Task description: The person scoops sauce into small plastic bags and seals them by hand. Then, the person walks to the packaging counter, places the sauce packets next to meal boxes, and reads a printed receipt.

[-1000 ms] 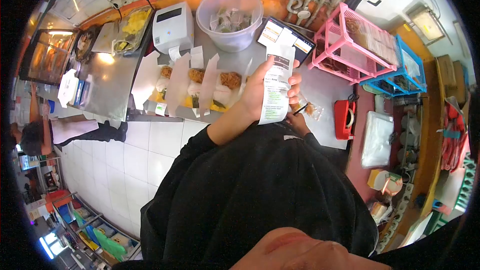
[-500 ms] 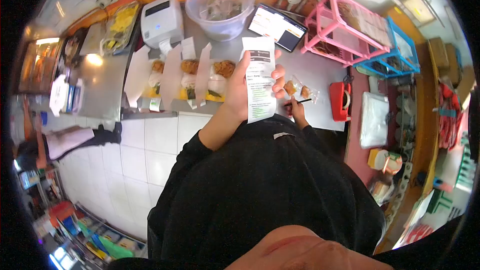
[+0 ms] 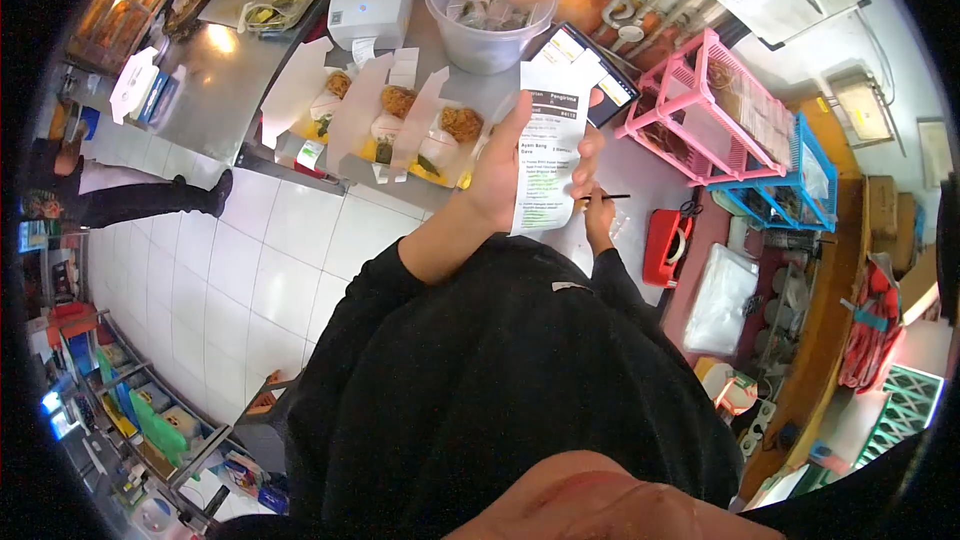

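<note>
My left hand [image 3: 497, 172] is closed around a long printed receipt [image 3: 550, 155], held up before my chest. Thumb and fingertips wrap its two sides, and several lines of its print carry green marks. Lower and to the right, partly behind the receipt, my right hand [image 3: 599, 220] is closed on a dark, thin pen [image 3: 615, 197]. To the left of the receipt stand open paper boxes with fried chicken [image 3: 463, 124], a white wrapped portion and green and yellow bits inside.
A label printer [image 3: 370, 5] and a clear tub of small packets [image 3: 490, 25] stand at the back. Nearby are a tablet [image 3: 605, 75], pink rack [image 3: 700, 110], blue basket [image 3: 800, 180] and red tape dispenser [image 3: 664, 248]. Another person's leg [image 3: 150, 202] shows at left.
My view has turned, so the counter items appear shifted and tilted. The receipt stays in my left hand and the pen in my right. The small bagged pieces are now mostly hidden behind the receipt.
</note>
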Motion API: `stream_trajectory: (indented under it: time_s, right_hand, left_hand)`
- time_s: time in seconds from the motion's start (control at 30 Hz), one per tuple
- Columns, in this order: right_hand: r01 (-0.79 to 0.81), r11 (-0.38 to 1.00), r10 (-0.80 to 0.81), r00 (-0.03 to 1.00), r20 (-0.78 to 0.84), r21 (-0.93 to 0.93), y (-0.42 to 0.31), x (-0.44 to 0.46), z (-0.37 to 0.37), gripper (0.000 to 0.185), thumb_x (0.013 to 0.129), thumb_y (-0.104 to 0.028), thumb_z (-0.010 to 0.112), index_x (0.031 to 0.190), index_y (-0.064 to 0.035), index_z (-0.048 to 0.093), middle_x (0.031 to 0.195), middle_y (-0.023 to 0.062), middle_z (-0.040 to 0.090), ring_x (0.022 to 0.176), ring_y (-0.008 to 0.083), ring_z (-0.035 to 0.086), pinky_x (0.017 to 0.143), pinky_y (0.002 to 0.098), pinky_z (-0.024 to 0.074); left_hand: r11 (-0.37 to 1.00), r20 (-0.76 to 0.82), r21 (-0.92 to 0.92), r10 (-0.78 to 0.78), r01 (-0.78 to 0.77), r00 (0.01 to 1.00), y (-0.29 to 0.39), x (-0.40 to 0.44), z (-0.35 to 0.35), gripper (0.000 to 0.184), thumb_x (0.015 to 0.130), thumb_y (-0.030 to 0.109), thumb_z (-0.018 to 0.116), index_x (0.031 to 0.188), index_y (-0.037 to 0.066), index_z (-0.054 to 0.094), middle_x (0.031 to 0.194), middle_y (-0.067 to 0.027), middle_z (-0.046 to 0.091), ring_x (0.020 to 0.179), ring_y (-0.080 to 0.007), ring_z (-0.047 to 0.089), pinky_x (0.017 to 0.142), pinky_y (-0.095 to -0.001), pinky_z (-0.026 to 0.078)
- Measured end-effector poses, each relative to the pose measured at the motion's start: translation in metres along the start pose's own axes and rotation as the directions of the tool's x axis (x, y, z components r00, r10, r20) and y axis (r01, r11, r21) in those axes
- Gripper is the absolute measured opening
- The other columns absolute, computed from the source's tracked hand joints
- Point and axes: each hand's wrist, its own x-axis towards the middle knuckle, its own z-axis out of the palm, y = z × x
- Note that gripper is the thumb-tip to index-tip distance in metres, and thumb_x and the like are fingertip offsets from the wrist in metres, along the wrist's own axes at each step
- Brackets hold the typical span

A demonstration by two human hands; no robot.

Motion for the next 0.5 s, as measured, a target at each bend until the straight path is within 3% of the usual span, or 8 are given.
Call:
stream_trajectory:
  time_s: [0.07,0.1,0.17,0.23,0.3,0.33,0.4,0.5]
  right_hand:
    - [-0.006,0.993,-0.003,0.998,-0.07,-0.118,0.049,0.023,-0.024,0.034,0.088,-0.024,0.044,0.078,-0.0025,0.067,0.061,0.0055,0.057,0.064,0.0144,0.057,0.063,0.0314,0.0444]
    - [-0.063,0.986,0.057,0.997,0.048,0.156,0.036,0.019,-0.041,0.024,0.085,-0.015,0.046,0.087,-0.0022,0.067,0.068,0.0075,0.06,0.065,0.016,0.057,0.062,0.0313,0.0445]
    - [0.084,0.996,-0.086,0.99,-0.115,-0.029,0.051,0.035,-0.067,0.021,0.083,-0.007,0.047,0.093,-0.0023,0.065,0.075,0.0099,0.062,0.066,0.02,0.058,0.063,0.0331,0.0453]
    - [0.14,0.976,-0.166,0.974,-0.157,-0.164,0.04,0.049,-0.094,0.019,0.083,-0.005,0.049,0.093,-0.0028,0.065,0.074,0.013,0.061,0.068,0.0272,0.059,0.066,0.036,0.0459]
    - [0.278,0.883,-0.351,0.926,-0.138,-0.379,0.023,0.058,-0.116,0.017,0.084,-0.007,0.051,0.093,-0.0032,0.065,0.079,0.0167,0.061,0.074,0.0324,0.059,0.07,0.039,0.0455]
    - [0.275,0.885,-0.345,0.929,-0.133,-0.375,0.019,0.064,-0.124,0.017,0.084,-0.007,0.051,0.093,-0.0032,0.065,0.079,0.0167,0.061,0.074,0.0324,0.059,0.07,0.039,0.0455]
    - [0.392,0.816,-0.498,0.85,-0.172,-0.425,0.011,0.078,-0.134,0.015,0.084,-0.007,0.054,0.093,-0.0038,0.065,0.085,0.0198,0.06,0.078,0.0344,0.058,0.072,0.0397,0.0445]
    - [0.325,0.836,-0.443,0.874,-0.197,-0.442,0.0,0.1,-0.142,0.014,0.083,-0.008,0.055,0.092,-0.004,0.065,0.089,0.0193,0.06,0.081,0.0329,0.058,0.073,0.04,0.0439]
  left_hand:
    - [1.0,-0.04,-0.003,-0.018,0.018,0.999,-0.007,0.005,0.001,0.066,0.092,0.059,0.031,0.133,0.008,0.035,0.091,-0.0091,0.048,0.072,-0.0183,0.049,0.064,-0.0326,0.042]
    - [1.0,-0.05,-0.004,-0.015,0.014,0.999,-0.01,0.007,0.003,0.066,0.092,0.059,0.031,0.133,0.008,0.035,0.091,-0.0091,0.048,0.072,-0.0183,0.049,0.064,-0.0326,0.042]
    - [0.999,-0.03,0.04,0.003,-0.002,1.0,-0.015,0.011,0.01,0.066,0.092,0.059,0.03,0.134,0.009,0.034,0.092,-0.0089,0.049,0.074,-0.0183,0.05,0.064,-0.0332,0.042]
    - [0.998,-0.045,0.052,0.022,-0.019,0.999,-0.022,0.013,0.015,0.066,0.092,0.059,0.029,0.134,0.009,0.034,0.092,-0.0089,0.049,0.074,-0.0186,0.05,0.064,-0.0335,0.043]
    - [0.998,-0.061,0.062,0.035,-0.032,0.998,-0.028,0.014,0.017,0.066,0.092,0.059,0.029,0.135,0.009,0.033,0.092,-0.0089,0.049,0.074,-0.019,0.05,0.064,-0.0337,0.043]
    - [0.996,-0.053,0.071,0.047,-0.044,0.997,-0.032,0.014,0.016,0.066,0.092,0.059,0.028,0.135,0.009,0.033,0.093,-0.009,0.048,0.075,-0.0193,0.05,0.064,-0.0339,0.043]
    - [0.996,-0.05,0.078,0.057,-0.053,0.997,-0.042,0.014,0.015,0.067,0.092,0.059,0.028,0.135,0.009,0.033,0.093,-0.009,0.048,0.075,-0.0196,0.05,0.065,-0.034,0.043]
    - [0.997,-0.05,0.033,0.078,-0.076,0.996,-0.055,0.014,0.015,0.067,0.092,0.059,0.027,0.136,0.008,0.032,0.094,-0.0094,0.049,0.076,-0.0201,0.05,0.066,-0.035,0.043]
